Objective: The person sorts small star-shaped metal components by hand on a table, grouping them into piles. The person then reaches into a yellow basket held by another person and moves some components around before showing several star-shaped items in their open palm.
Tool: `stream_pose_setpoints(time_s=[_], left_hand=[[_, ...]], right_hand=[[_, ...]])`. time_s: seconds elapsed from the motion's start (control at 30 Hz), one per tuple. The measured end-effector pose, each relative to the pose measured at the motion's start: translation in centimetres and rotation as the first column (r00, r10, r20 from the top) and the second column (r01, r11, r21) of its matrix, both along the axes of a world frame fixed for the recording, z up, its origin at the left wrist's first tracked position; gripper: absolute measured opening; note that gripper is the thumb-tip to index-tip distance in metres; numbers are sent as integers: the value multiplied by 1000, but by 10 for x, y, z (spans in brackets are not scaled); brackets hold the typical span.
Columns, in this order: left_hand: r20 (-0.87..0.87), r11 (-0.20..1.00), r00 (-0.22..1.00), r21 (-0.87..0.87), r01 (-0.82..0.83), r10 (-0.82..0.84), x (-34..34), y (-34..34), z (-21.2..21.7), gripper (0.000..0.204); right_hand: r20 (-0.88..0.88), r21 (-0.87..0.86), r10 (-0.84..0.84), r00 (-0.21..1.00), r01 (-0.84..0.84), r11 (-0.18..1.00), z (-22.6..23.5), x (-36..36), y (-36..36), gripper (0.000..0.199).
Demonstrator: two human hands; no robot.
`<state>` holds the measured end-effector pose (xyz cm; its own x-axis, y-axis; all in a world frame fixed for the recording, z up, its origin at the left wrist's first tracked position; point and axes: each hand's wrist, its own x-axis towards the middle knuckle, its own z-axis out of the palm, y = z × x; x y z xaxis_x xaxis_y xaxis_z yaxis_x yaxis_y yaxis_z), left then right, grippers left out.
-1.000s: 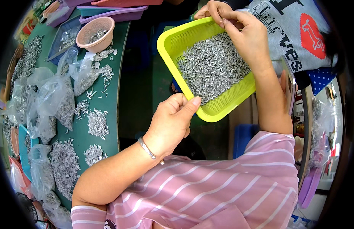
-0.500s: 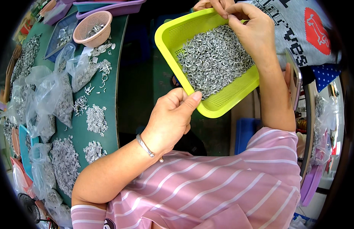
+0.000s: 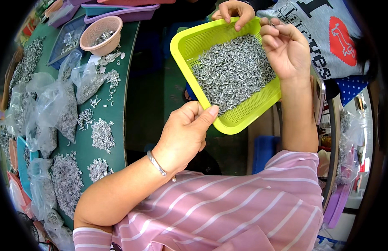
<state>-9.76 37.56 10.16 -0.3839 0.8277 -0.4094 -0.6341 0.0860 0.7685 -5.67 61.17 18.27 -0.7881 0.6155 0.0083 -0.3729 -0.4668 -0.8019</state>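
A yellow-green mesh basket (image 3: 250, 113) holds a heap of small, curved silver metal pieces (image 3: 231, 69). My left hand (image 3: 183, 134) is closed on its near left corner, the thumb over the rim and the fingers below. Above the right rim is my right hand (image 3: 288, 52), its fingers curled in a pinch near the thumb. Something tiny may be between those fingertips, but it is too small to name. At the far rim another person's hand (image 3: 235, 13) hangs with bent fingers, apart from mine.
On the green table (image 3: 118, 138) at left lie clear bags (image 3: 47, 100) of metal parts, loose piles (image 3: 102, 134) of small pieces and a pink bowl (image 3: 102, 35). A blue tray (image 3: 62, 50) stands behind. A phone (image 3: 319, 98) is at right, beside my forearm.
My right hand has drawn back from the other person's fingers and turned its palm more into view. That person's hand now shows more fully at the far rim. My left hand keeps its grip.
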Motion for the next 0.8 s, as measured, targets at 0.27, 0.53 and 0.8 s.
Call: stream_pose_setpoints(time_s=[0.27, 0.53, 0.8], left_hand=[[41, 1000, 999, 18, 14, -15, -3, -1, -2, 21], [51, 999, 998, -23, -39, 40, -11, -6, -2, 22], [78, 997, 993, -3, -83, 83, -16, -15, 0, 22]], right_hand=[[580, 813, -76, 811, -582, -10, -42, -6, -42, 15], [519, 581, -544, 659, -739, -340, -25, -6, -40, 17], [614, 644, -299, 731, -683, -346, -34, -18, -69, 14]])
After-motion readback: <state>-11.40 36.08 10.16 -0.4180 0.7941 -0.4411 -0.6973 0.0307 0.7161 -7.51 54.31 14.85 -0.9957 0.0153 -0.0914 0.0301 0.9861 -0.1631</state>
